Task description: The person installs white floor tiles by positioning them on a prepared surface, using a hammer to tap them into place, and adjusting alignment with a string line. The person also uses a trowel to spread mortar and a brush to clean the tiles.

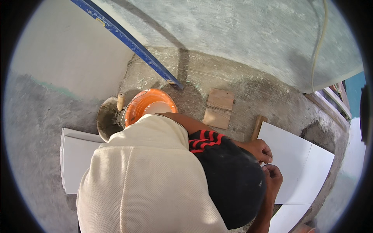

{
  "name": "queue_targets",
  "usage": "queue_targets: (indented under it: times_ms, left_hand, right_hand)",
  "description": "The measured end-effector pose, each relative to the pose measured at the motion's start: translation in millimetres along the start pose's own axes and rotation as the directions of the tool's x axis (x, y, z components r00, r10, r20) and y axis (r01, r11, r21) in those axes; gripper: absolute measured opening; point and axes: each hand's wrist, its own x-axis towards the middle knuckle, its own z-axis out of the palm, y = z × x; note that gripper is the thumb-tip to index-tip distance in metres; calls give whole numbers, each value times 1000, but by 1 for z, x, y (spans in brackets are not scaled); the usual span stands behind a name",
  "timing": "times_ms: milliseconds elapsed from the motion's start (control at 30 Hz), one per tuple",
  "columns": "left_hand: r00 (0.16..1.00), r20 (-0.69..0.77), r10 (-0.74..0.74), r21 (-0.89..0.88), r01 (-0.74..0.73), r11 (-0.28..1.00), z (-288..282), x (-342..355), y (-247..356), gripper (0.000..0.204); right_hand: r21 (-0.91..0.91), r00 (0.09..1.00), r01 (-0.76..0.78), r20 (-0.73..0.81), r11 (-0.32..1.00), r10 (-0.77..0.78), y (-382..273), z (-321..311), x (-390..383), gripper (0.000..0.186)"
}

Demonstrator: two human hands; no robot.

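My left hand (261,150) reaches across my black-clad knee (233,182) with red stripes, its fingers curled at the edge of a white tile (291,163). Just below it my right hand (273,178) has bent fingers pinched close to the left one. Something small and dark between the fingertips is too small to make out. A second white tile (321,171) adjoins the first, with another piece below them. A wooden strip (258,126) sticks out from the tiles' upper left corner. My cream-clad shoulder and body fill the lower middle.
An orange bucket (138,105), a dirty pail (107,120) with a wooden handle, and stacked white tiles (75,161) stand at left. A blue level (136,46) slants from above. A plywood piece (217,108) lies on the floor (186,70). A pale hose (320,39) hangs down the right wall.
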Motion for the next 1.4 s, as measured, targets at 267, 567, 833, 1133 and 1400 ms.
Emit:
queue_targets:
  times_ms: [267, 567, 833, 1133, 1400]
  left_hand:
    - [999, 36, 26, 4, -26, 1000, -1, 1, 1, 26]
    - [1000, -30, 4, -35, -5, 999, 4, 2, -8, 23]
    - [998, -27, 50, -50, -52, 997, 1, 4, -6, 24]
    - [994, -40, -97, 52, 99, 994, -7, 11, -3, 31]
    - [962, -46, -268, 187, 271, 944, -8, 12, 19, 25]
  right_hand:
    - [59, 999, 17, -47, 998, -15, -3, 5, -3, 19]
    - [10, 1000, -21, -7, 1000, 21, 1, 4, -3, 21]
    - [49, 997, 36, 64, 998, -39, 5, 2, 1, 20]
    - [-133, 973, 137, 204, 982, -109, -5, -15, 2, 26]
    - [14, 989, 75, 130, 997, -77, 16, -13, 5, 31]
